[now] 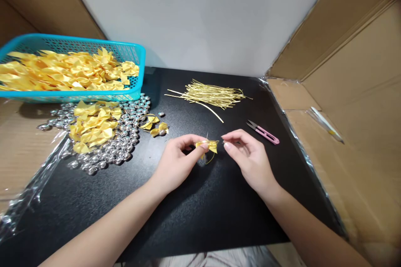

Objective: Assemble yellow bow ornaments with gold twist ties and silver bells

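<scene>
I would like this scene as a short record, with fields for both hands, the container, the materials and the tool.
Left hand: pinches a yellow bow
Right hand: near the bow; held item unclear
Container: blue basket with yellow ribbon pieces
Materials: silver pieces around a yellow pile; gold ties in a bundle
Tool: pink-handled snips, beside the right hand

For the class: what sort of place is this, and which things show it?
Probably a handcraft workstation, judging by the turquoise perforated plastic basket of yellow ribbon bows, the bundle of thin gold strips, and the pink-handled metal snips on the black tabletop.
</scene>
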Action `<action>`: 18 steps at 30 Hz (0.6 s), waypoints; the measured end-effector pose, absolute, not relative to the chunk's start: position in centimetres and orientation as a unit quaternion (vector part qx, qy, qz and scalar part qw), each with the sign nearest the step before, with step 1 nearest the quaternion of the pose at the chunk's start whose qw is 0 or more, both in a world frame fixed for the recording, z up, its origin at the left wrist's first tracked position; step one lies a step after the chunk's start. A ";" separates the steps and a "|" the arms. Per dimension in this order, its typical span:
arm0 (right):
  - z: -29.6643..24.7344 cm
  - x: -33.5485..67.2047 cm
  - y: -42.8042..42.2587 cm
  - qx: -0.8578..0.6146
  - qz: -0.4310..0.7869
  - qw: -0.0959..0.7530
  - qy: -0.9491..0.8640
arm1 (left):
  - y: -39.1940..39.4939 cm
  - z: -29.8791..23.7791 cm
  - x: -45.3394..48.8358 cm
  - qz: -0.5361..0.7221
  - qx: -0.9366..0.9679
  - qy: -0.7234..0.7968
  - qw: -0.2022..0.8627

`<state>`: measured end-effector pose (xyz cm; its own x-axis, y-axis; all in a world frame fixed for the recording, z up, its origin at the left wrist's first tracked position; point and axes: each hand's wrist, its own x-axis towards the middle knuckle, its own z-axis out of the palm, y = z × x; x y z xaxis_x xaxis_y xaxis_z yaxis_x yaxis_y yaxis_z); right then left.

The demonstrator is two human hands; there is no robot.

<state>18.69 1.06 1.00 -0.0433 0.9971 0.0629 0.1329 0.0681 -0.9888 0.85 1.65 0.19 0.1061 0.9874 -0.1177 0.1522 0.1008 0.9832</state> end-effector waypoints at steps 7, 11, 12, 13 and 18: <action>0.7 18.9 1.8 -0.497 0.525 0.400 -0.563 | 1.4 0.6 1.1 0.356 0.598 0.520 0.495; 0.6 18.9 1.8 -0.490 0.560 0.395 -0.539 | 1.3 0.7 1.1 0.349 0.621 0.515 0.477; 0.5 18.9 1.8 -0.489 0.562 0.392 -0.539 | 1.3 0.8 1.1 0.344 0.628 0.512 0.474; 0.5 19.0 1.8 -0.487 0.564 0.388 -0.542 | 1.2 0.8 1.1 0.338 0.634 0.509 0.474; 0.4 18.9 1.9 -0.459 0.571 0.394 -0.555 | 1.1 0.8 1.1 0.322 0.640 0.504 0.484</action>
<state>18.91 1.91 0.36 -0.2677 0.9595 -0.0874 0.0598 -0.0739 -0.9955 1.15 1.12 0.80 0.2858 0.9553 -0.0757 0.3331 -0.0249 0.9426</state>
